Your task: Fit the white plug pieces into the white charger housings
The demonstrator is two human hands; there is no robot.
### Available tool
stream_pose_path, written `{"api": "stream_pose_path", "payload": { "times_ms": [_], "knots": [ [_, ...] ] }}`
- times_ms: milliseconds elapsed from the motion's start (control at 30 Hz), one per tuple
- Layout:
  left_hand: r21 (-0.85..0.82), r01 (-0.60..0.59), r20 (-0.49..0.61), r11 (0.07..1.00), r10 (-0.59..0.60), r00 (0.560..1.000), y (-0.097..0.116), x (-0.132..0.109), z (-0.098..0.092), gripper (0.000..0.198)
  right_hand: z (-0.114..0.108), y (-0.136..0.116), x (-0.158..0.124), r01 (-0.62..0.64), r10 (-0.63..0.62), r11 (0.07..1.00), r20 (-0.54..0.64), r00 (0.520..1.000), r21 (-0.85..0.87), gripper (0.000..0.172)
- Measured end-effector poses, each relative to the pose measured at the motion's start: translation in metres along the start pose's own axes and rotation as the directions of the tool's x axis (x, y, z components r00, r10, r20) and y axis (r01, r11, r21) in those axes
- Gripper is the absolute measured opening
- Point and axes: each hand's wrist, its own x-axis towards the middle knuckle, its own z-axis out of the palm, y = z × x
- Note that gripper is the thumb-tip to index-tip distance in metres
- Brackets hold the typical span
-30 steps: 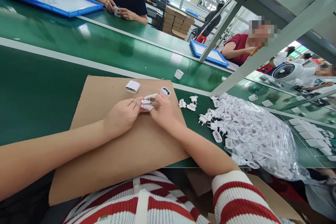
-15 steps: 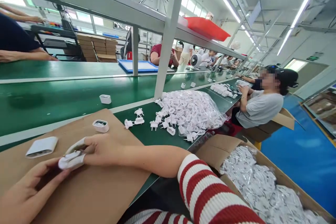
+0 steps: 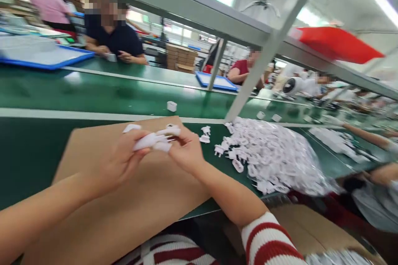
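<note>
We clamp the white plug piece (image 3: 144, 142) in our left hand (image 3: 122, 157), prongs (image 3: 171, 139) toward our right hand (image 3: 190, 149), whose grip we cannot tell; the cardboard sheet (image 3: 161, 186) beneath presumably protects it; loose plug parts (image 3: 204, 138) lie nearby, apparently for reach.

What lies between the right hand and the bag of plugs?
In the head view, loose white plugs lie on the green table between the right hand and the bag.
</note>
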Motion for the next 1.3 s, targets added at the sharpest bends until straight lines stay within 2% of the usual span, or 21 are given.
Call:
{"api": "stream_pose_path", "payload": {
  "times_ms": [67, 167, 367, 467, 600, 667, 767, 833, 933, 1000, 1067, 1100, 1167, 1233, 1300],
  "knots": [
    [0.074, -0.044, 0.042, 0.996, 0.041, 0.998, 0.010, 0.004, 0.000, 0.031, 0.001, 0.004, -0.002, -0.012, 0.012, 0.996, 0.002, 1.000, 0.086, 0.028],
    [0.090, -0.034, 0.097, 0.995, 0.025, 0.995, 0.016, 0.003, 0.001, 0.025, 0.006, 0.009, -0.007, -0.092, 0.089, 0.983, 0.024, 0.996, 0.157, 0.026],
    [0.103, -0.045, 0.059, 0.994, 0.039, 0.997, 0.015, -0.011, 0.006, 0.029, 0.012, 0.007, -0.011, -0.242, 0.239, 0.938, 0.041, 0.970, 0.247, 0.029],
    [0.081, 0.078, 0.085, 0.994, -0.085, 0.993, 0.011, -0.022, 0.007, 0.029, 0.017, 0.003, -0.011, -0.322, 0.307, 0.893, 0.099, 0.947, 0.315, 0.030],
    [0.012, 0.317, 0.197, 0.948, -0.313, 0.929, 0.002, -0.032, 0.006, 0.046, 0.027, 0.004, -0.013, -0.420, 0.425, 0.852, 0.057, 0.903, 0.312, 0.036],
    [-0.030, 0.378, 0.244, 0.925, -0.360, 0.901, 0.000, -0.031, 0.006, 0.049, 0.030, 0.008, -0.012, -0.459, 0.469, 0.835, 0.045, 0.882, 0.302, 0.038],
    [-0.135, 0.463, 0.216, 0.876, -0.430, 0.877, 0.004, -0.022, 0.010, 0.044, 0.029, 0.017, -0.008, -0.481, 0.492, 0.819, 0.051, 0.869, 0.311, 0.037],
    [-0.253, 0.566, 0.205, 0.785, -0.528, 0.824, 0.007, -0.015, 0.016, 0.043, 0.026, 0.022, -0.005, -0.493, 0.499, 0.814, 0.064, 0.864, 0.306, 0.036],
    [-0.515, 0.688, 0.278, 0.512, -0.659, 0.699, 0.010, -0.005, 0.023, 0.050, 0.024, 0.022, -0.003, -0.508, 0.492, 0.794, 0.136, 0.860, 0.334, 0.047],
    [-0.653, 0.690, 0.327, 0.312, -0.706, 0.629, 0.009, -0.001, 0.025, 0.057, 0.024, 0.021, -0.005, -0.453, 0.438, 0.834, 0.121, 0.891, 0.315, 0.069],
    [-0.718, 0.674, 0.356, 0.175, -0.740, 0.570, 0.009, 0.001, 0.025, 0.059, 0.025, 0.021, -0.009, -0.316, 0.315, 0.932, 0.035, 0.948, 0.177, 0.088],
    [-0.731, 0.669, 0.368, 0.131, -0.750, 0.549, 0.009, 0.001, 0.024, 0.058, 0.025, 0.022, -0.012, -0.239, 0.239, 0.968, 0.006, 0.971, 0.074, 0.090],
    [-0.748, 0.660, 0.398, 0.070, -0.747, 0.532, 0.010, 0.000, 0.023, 0.054, 0.026, 0.026, -0.016, -0.104, 0.106, 0.986, 0.015, 0.994, -0.128, 0.077],
    [-0.769, 0.638, 0.415, 0.025, -0.740, 0.529, 0.013, 0.000, 0.022, 0.047, 0.027, 0.031, -0.018, 0.005, 0.013, 0.966, 0.068, 0.998, -0.260, 0.062],
    [-0.785, 0.620, 0.427, -0.016, -0.738, 0.522, 0.018, 0.001, 0.024, 0.039, 0.028, 0.035, -0.019, 0.096, -0.066, 0.941, 0.101, 0.993, -0.325, 0.061]
  ]
}}
